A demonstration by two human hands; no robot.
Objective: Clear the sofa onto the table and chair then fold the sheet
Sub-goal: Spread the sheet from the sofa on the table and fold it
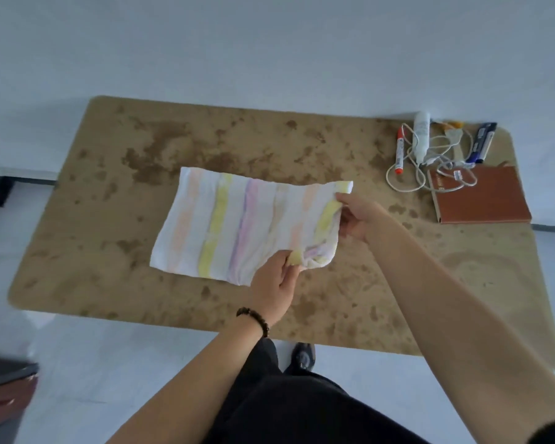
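Note:
A white sheet [234,225] with pastel yellow, pink, purple and orange stripes lies folded into a rectangle in the middle of the mottled brown table [116,270]. My left hand [274,283], with a dark bead bracelet at the wrist, pinches the sheet's near right corner. My right hand [361,219] grips the sheet's far right edge, where the cloth is bunched and slightly raised.
At the table's far right lie a brown notebook [484,197], a red-capped marker [399,152], a white tube [420,136], a blue pen [481,142] and a tangled white cable [430,174]. A dark object [4,386] shows at the lower left. My shoe [302,357] stands on the pale floor.

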